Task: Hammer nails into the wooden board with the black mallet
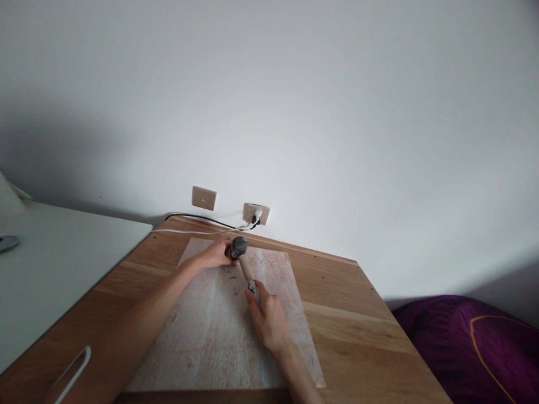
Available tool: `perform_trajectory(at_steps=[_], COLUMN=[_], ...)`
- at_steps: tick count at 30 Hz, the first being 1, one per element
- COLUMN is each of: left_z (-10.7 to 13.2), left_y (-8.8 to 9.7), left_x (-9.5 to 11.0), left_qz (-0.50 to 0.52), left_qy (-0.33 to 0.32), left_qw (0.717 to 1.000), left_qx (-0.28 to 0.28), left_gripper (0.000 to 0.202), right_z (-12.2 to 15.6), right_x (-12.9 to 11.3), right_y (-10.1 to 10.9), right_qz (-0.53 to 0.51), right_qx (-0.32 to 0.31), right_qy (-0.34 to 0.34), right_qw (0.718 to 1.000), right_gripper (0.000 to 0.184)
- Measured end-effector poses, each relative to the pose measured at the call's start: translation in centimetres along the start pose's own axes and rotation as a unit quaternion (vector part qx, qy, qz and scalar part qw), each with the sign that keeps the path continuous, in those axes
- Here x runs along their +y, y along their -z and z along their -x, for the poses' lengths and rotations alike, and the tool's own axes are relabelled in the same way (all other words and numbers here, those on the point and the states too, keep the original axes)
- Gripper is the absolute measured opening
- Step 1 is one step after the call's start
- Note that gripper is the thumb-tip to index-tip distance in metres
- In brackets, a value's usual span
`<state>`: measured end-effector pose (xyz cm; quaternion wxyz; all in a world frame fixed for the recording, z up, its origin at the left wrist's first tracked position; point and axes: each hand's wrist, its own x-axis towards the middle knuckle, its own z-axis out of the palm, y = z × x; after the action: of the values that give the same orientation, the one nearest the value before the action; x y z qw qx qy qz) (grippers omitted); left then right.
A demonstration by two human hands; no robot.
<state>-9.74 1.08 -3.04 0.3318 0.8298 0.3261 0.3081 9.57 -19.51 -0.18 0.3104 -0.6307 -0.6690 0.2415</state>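
Note:
My right hand (269,320) is wrapped round the wooden handle of a hammer (244,264). The hammer's dark metal head (238,247) hangs low over the far part of a pale whitewashed board (219,336). My left hand (214,255) rests on the board right beside the hammer head, fingers pinched together on something too small to make out. A few small dark marks, perhaps nails, dot the board near the hammer head.
The board lies on a wooden table (357,336). A white desk (54,269) adjoins it on the left. A wall switch (204,197) and a socket (256,214) with plugged cables sit on the white wall behind. A purple cushion (471,342) lies at the right.

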Motion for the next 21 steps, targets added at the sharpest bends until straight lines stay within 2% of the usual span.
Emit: perform_trajectory(at_steps=[5, 11, 16, 21], left_z=[0.01, 0.06, -0.05, -0.05], left_y=[0.07, 0.03, -0.12, 0.00], left_x=[0.20, 0.31, -0.37, -0.34], left_qz=[-0.021, -0.037, -0.029, -0.040], left_qy=[0.000, -0.011, -0.005, -0.020], left_qw=[1.000, 0.999, 1.000, 0.999], left_qx=[-0.013, 0.007, 0.001, -0.010], left_gripper=[0.027, 0.016, 0.021, 0.025], right_z=[0.01, -0.07, -0.05, 0.04], right_x=[-0.15, -0.07, -0.01, -0.08], right_y=[0.05, 0.17, 0.09, 0.16], right_qz=[-0.011, -0.030, -0.029, -0.033], right_qx=[0.019, 0.009, 0.025, 0.016], right_qy=[-0.005, -0.014, -0.004, -0.009], right_qw=[1.000, 0.999, 0.999, 0.999], right_gripper=[0.057, 0.060, 0.060, 0.059])
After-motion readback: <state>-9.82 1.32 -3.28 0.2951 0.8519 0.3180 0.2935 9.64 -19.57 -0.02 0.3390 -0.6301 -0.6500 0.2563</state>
